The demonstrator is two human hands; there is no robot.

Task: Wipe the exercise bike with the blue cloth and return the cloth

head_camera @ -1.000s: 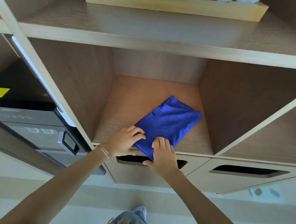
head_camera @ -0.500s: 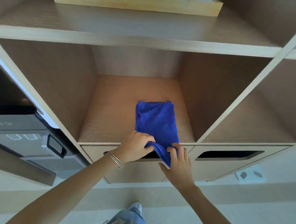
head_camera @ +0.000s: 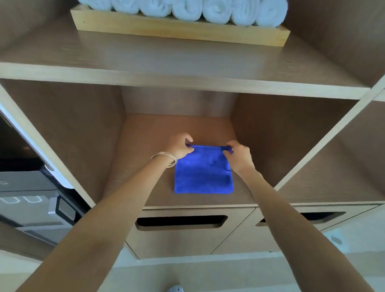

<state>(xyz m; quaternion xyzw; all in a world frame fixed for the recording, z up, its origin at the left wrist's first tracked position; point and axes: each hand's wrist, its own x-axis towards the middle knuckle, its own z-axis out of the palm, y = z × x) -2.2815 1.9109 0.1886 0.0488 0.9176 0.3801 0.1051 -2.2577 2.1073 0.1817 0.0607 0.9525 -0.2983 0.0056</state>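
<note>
A: Where's the blue cloth [head_camera: 203, 175]?
B: Folded flat on the shelf [head_camera: 141, 165] floor, near edge toward the person, far edge away.
A: And the hands?
B: Left hand [head_camera: 180, 147] and right hand [head_camera: 239, 156] each pinch a far corner, equally near.

Wooden shelf unit [head_camera: 179, 81] | middle cubby floor: folded blue cloth [head_camera: 204, 175] laid flat, near front edge | upper shelf: wooden tray [head_camera: 179, 30], row of rolled white towels [head_camera: 181, 3] held in it | lower front: slotted panels.
</note>
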